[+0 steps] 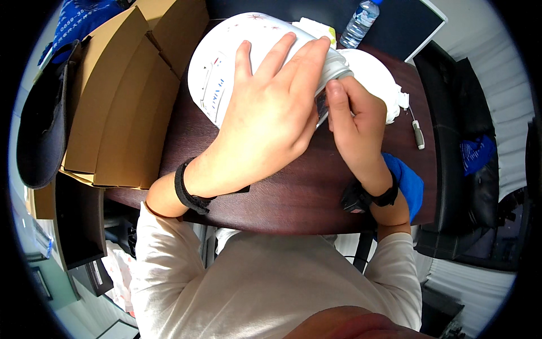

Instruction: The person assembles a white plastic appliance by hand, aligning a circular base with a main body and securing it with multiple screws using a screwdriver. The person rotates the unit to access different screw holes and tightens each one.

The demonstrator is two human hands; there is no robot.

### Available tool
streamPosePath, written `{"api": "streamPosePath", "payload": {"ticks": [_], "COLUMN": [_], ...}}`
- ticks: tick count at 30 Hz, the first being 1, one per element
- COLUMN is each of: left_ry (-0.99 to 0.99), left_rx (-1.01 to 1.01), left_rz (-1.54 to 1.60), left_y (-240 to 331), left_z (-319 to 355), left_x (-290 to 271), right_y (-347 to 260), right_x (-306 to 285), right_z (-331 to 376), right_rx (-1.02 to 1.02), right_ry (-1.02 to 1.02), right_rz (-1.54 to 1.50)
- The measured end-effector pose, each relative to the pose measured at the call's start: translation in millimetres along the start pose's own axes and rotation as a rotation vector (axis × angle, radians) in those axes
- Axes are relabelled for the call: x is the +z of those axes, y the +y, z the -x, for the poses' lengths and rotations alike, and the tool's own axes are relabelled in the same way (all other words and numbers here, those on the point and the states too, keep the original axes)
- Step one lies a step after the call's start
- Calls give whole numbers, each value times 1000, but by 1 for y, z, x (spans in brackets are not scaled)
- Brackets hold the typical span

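Observation:
A white, rounded appliance (210, 62) with small printed stars and line drawings lies on its side on the dark wood table (282, 198). Its exact kind I cannot tell. My left hand (271, 107) rests across its top, fingers stretched out and spread. At the appliance's right end, by a grey-white rim (339, 66), my right hand (358, 116) is closed, thumb pressed against curled fingers. Whatever it pinches is hidden. A dark patch shows between the two hands. Behind the right hand lies a round white piece (372, 68) with crumpled white wrapping at its edge.
Open cardboard boxes (121, 107) stand at the left, a dark cap (45, 124) beside them. A water bottle (359, 25) stands at the back. A grey-handled screwdriver (418, 134) lies at the right edge. Blue cloth (405, 183) is by my right forearm; a black sofa (463, 141) lies beyond.

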State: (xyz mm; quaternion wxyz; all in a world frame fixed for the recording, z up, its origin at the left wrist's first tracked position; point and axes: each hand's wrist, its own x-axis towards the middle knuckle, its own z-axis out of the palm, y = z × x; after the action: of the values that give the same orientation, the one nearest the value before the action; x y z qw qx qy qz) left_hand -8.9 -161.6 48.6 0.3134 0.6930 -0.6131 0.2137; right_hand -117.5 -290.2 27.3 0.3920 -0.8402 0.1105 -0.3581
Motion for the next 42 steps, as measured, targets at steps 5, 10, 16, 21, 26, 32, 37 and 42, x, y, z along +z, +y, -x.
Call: {"api": "streamPosePath", "payload": {"ticks": [5, 10, 16, 21, 26, 32, 37, 42], "left_ry": [-13, -34, -49, -52, -51, -54, -41, -50], "left_rx": [3, 16, 7, 6, 27, 34, 33, 29], "left_rz": [0, -12, -27, -50, -90, -109, -110, -150], "left_y": [1, 4, 10, 13, 16, 17, 17, 20], "left_z": [1, 2, 3, 5, 7, 7, 7, 8], "left_x": [0, 2, 5, 8, 13, 15, 17, 19], "right_y": [5, 1, 2, 6, 8, 4, 6, 2], "right_x": [-7, -20, -18, -11, 1, -19, -9, 0], "right_z": [-2, -2, 3, 9, 22, 16, 17, 24], "right_rx": [-123, -295, -354, -298, 79, 46, -70, 359], "right_ry": [-4, 4, -13, 16, 51, -86, 36, 2], "right_rz": [77, 310, 418, 330, -42, -22, 90, -366]}}
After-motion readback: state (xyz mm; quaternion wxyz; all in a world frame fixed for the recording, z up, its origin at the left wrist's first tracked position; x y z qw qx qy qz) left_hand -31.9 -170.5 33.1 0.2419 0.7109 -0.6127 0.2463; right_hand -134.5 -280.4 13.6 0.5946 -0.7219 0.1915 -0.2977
